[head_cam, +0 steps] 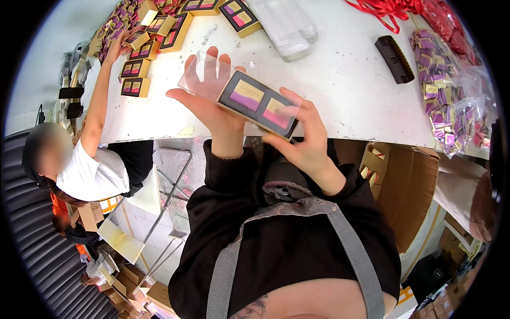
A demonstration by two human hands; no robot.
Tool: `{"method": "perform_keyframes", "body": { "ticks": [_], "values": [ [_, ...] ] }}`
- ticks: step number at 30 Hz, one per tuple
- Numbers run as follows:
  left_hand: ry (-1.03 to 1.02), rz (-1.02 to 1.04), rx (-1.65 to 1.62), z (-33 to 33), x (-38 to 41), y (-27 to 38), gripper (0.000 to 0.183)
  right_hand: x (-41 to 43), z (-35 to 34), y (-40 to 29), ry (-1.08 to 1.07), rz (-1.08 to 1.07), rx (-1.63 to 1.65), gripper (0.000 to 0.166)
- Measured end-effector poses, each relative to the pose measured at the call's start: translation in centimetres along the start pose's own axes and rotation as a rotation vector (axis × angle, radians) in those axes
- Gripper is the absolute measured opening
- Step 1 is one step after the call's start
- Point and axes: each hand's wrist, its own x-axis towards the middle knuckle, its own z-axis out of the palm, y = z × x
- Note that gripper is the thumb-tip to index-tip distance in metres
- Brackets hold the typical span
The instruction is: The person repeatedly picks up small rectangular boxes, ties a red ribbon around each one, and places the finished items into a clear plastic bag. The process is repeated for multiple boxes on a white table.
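In front of me, above the near edge of the white table (342,107), is a gold Godiva box (261,107). Its dark insert holds two wrapped squares, one purple and gold, the other pink and gold. My left hand (219,109) lies palm up beneath the box's left end, fingers spread. A clear plastic sleeve (201,67) extends over those fingers from the box; how far it covers the box is hard to see. Thumb and fingers of my right hand (312,139) grip the box's right end.
Similar filled boxes (135,87) line the table's left, where a co-worker's arm (95,99) reaches toward piled wrapped pieces (115,24). Flat clear sleeves (287,28) lie farther back. Rightward are a dark ridged object (394,60), red ribbon (388,14) and bagged wrapped pieces (438,91).
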Motion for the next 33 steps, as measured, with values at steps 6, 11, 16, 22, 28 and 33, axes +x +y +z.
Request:
{"method": "perform_keyframes", "body": {
  "ticks": [6, 11, 16, 22, 28, 33],
  "values": [
    [0.133, -0.339, 0.22, 2.5, -6.2, -3.6, 0.066, -0.3, -2.4, -0.2, -0.072, 0.247, 0.466, 0.083],
    [-0.172, 0.306, 1.178, 1.5, -10.4, -5.3, 0.058, 1.1, -4.8, -0.7, 0.253, 0.309, 0.308, 0.05],
    [-0.512, 0.11, 1.411, 2.1, -10.2, -4.7, 0.054, 0.4, -3.5, -0.7, 0.156, 0.331, 0.117, 0.035],
    [-0.348, -0.381, 0.901, 1.9, -9.7, -3.7, 0.044, -0.7, -3.6, -0.1, 0.132, 0.187, 0.16, 0.018],
    [-0.422, -0.115, 1.081, 1.6, -10.3, -3.8, 0.075, 1.5, -4.8, -2.3, 0.002, 0.456, 0.294, 0.014],
    [-0.525, -0.087, 1.092, 1.4, -10.1, -2.6, 0.075, 2.0, -5.3, -4.1, -0.098, 0.551, 0.195, 0.016]
  ]
}}
